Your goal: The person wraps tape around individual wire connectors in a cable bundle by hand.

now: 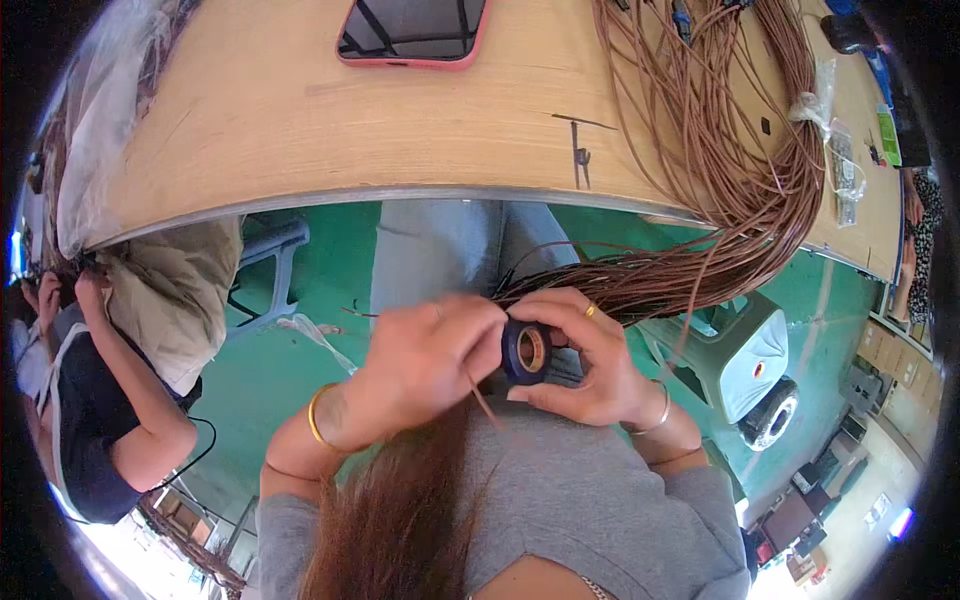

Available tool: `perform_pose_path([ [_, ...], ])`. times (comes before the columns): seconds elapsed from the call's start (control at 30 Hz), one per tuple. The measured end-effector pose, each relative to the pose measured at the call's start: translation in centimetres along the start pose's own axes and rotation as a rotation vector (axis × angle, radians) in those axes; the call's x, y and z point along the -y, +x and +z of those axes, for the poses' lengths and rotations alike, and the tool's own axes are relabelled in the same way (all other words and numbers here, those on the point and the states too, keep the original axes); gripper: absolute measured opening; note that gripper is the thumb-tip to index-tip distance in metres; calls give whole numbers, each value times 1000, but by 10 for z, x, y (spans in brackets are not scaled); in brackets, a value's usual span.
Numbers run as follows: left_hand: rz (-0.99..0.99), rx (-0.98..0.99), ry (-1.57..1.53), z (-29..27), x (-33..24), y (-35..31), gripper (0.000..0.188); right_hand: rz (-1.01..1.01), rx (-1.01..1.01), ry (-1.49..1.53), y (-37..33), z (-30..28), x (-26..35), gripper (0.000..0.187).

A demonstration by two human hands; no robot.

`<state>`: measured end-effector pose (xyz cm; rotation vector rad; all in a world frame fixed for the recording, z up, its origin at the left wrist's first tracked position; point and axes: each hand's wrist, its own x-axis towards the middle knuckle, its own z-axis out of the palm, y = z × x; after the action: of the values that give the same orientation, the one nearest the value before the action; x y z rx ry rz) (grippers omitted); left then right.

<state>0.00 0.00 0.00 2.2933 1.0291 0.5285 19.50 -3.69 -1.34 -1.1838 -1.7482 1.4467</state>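
Note:
My right hand (585, 360) grips a roll of dark tape (513, 352) with a tan core, thumb below and fingers above. Against the roll's left side, my left hand (425, 350) is closed in a pinch, slightly blurred. A short brown wire end (486, 402) pokes out beneath its fingers; how the wire meets the tape is hidden by the fingers. From my hands a bundle of brown wires (680, 278) runs right and up over the table edge.
On the wooden table (290, 130) lie a phone (415, 28) in a red case and the loose wire ends. Clear plastic (100, 150) hangs at the left. A grey-green stool (720, 360) stands at right, a blue-grey one (285, 270) at left. Another person (110, 400) sits on the left.

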Motion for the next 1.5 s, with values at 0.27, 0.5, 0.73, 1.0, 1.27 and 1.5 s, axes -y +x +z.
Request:
perform_pose_path([
  [0.27,-585,377,-1568,11,35,-19,30,131,34,638,1,2,-11,60],
  [0.5,-609,360,-946,15,19,-84,21,374,87,743,4,6,-4,64],
  [0.73,-831,-118,-661,-1,16,-55,18,255,195,949,12,10,-2,62],
  [1.0,-395,-121,-530,20,15,-28,14,-111,-54,688,40,11,11,66],
  [1.27,-201,-174,-470,-15,14,-14,26,3,227,613,48,-4,9,62],
  [1.5,-290,-23,-287,-23,23,-19,19,-5,34,588,43,1,7,64],
])
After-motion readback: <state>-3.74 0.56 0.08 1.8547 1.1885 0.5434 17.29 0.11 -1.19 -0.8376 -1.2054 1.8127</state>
